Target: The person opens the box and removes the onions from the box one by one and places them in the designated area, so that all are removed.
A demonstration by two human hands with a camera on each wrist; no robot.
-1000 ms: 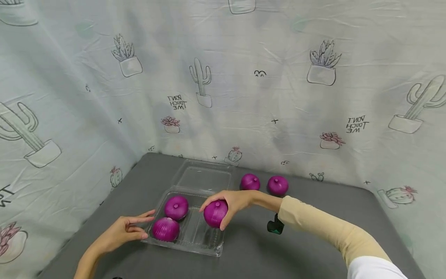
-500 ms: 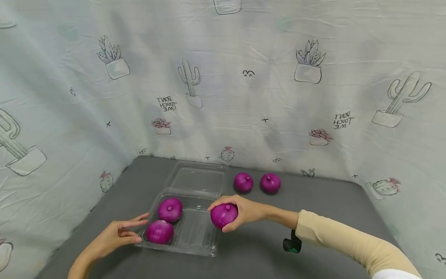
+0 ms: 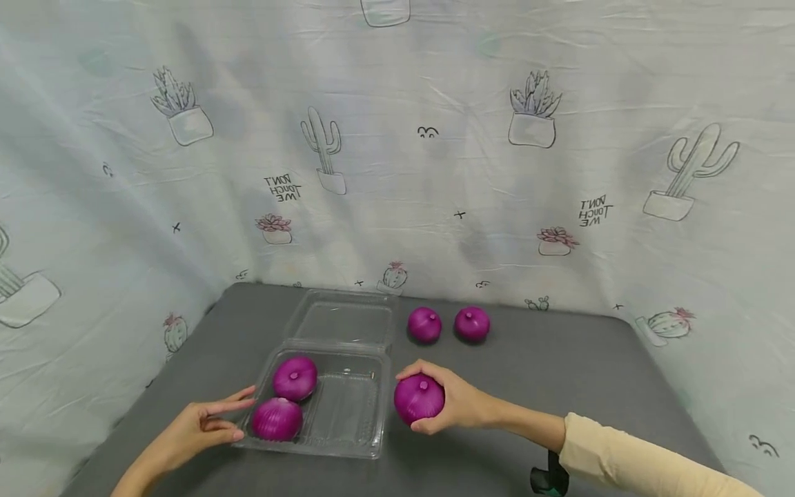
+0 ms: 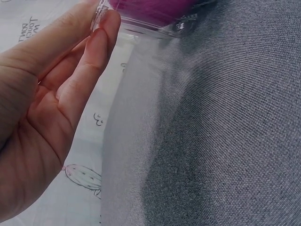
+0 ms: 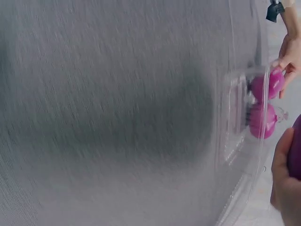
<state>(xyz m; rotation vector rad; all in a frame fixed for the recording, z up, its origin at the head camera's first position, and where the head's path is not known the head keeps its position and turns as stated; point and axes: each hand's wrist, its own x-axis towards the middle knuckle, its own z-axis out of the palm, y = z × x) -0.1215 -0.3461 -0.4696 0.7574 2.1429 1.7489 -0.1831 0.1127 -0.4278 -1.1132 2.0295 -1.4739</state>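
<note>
My right hand (image 3: pixel 456 400) grips a purple onion (image 3: pixel 419 399), fingers over its far side and thumb on its near side, just right of a clear plastic clamshell container (image 3: pixel 380 414). That onion shows at the edge of the right wrist view, partly cut off. Inside the container's left half sit two more onions, one behind (image 3: pixel 295 378) and one in front (image 3: pixel 277 419). At the container's left edge my left hand (image 3: pixel 192 435) holds the rim; the left wrist view shows the plastic edge (image 4: pixel 98 16) between its fingertips. The hinged lid (image 3: pixel 344 321) lies open behind the base.
Two further onions, a left one (image 3: pixel 425 325) and a right one (image 3: pixel 472 324), stand at the back of the grey table (image 3: pixel 546 373). A white curtain with cactus prints (image 3: pixel 459 172) rises behind the table. A dark device (image 3: pixel 549 476) hangs under the right forearm.
My right hand has carried its onion rightward, from over the container's right side to beside it. The left hand stays at the left rim. The head view has shifted slightly.
</note>
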